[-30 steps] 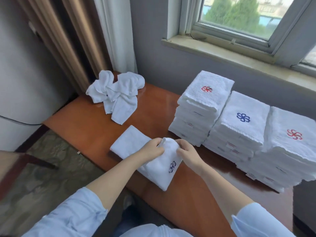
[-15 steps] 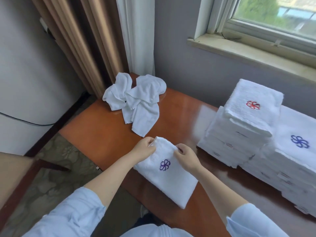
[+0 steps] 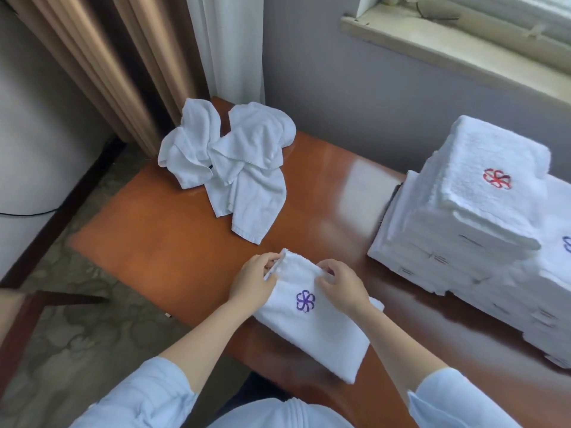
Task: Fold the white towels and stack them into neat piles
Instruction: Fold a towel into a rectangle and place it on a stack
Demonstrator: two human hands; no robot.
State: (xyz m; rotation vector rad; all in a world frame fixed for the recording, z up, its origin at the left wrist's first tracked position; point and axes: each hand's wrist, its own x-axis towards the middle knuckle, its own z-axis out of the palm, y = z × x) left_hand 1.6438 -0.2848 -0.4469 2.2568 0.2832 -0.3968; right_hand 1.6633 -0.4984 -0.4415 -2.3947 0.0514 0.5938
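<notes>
Glossy wooden table [image 3: 173, 230], left grip [image 3: 253, 285] and right grip [image 3: 343, 288] both clamped on the folded towel [image 3: 315, 332]

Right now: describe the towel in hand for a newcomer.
On the wooden table, go to the near edge. A folded towel lies flat there, gripped at its far end. Unlike the crumpled heap and the stacks, it lies alone, purple logo up.

the blue-logo stack [image 3: 553, 268] is cut off at right.

Grey wall [image 3: 355, 97] w/ window sill [image 3: 457, 47], tan curtains [image 3: 102, 63], glossy wooden table [image 3: 173, 230].
</notes>
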